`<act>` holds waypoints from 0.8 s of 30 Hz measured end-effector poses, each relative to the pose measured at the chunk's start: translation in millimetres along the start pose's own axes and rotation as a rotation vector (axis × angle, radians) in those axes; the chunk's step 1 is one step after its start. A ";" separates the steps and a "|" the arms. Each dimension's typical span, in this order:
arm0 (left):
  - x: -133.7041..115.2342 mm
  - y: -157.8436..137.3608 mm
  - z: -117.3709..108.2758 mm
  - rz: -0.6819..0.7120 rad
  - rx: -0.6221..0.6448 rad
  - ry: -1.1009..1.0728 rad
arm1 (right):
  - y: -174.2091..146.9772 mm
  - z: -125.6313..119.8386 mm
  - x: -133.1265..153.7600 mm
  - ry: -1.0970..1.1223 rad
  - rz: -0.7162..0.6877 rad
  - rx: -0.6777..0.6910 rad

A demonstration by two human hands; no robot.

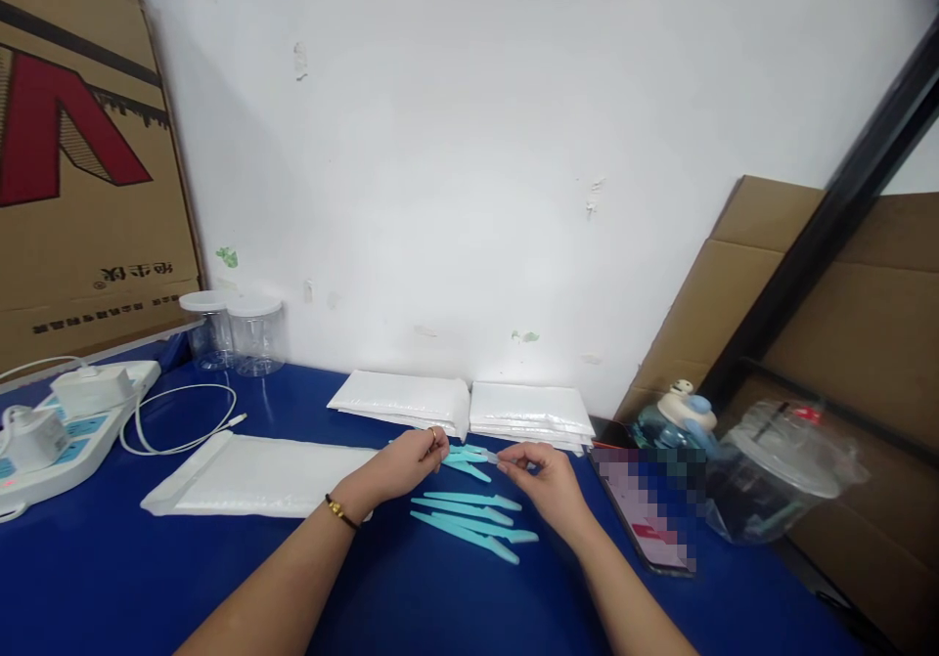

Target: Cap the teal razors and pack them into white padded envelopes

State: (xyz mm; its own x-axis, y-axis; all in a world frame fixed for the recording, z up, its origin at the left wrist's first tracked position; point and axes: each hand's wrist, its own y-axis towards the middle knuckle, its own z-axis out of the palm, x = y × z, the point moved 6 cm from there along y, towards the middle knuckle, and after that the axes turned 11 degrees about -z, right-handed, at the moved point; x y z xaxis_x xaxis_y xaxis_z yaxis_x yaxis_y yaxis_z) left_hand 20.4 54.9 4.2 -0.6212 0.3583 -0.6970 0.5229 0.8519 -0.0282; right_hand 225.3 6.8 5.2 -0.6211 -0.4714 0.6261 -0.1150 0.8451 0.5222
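Observation:
Between my two hands is a turquoise eyebrow razor with a pale, translucent end. My left hand is closed on its left part, and the fingertips of my right hand pinch the translucent end. Just below it lies another turquoise razor or two, partly overlapped, so I cannot tell how many. Nearer to me, several more eyebrow razors lie loosely fanned on the blue table. A white padded envelope lies flat, partly behind my left wrist.
White envelope stacks lie along the wall. A phone, a figurine and a bagged clear tub are to the right. On the left are a power strip, a white cable, lidded jars and a cardboard box.

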 end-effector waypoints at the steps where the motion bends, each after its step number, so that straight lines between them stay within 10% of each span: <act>1: -0.9 -0.5 1.2 -0.002 0.001 0.003 | 0.4 0.9 2.2 -0.016 -0.004 0.008; 9: -6.7 0.3 19.4 0.014 0.074 0.029 | -1.5 7.2 12.1 -0.043 -0.040 0.135; 14: 9.0 6.9 3.2 -0.018 -0.151 0.229 | -7.6 0.2 -9.5 0.014 0.062 0.315; 24: 18.7 15.5 8.0 -0.013 -0.133 0.375 | -4.1 -31.4 -48.2 -0.370 0.080 0.189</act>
State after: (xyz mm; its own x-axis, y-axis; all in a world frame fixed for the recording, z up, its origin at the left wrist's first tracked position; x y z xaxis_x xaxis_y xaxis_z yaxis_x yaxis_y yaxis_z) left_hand 21.5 71.7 -15.0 -0.8105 0.4405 -0.3862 0.4485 0.8906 0.0746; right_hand 280.0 18.1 -9.0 -0.8662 -0.3093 0.3926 -0.1737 0.9229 0.3437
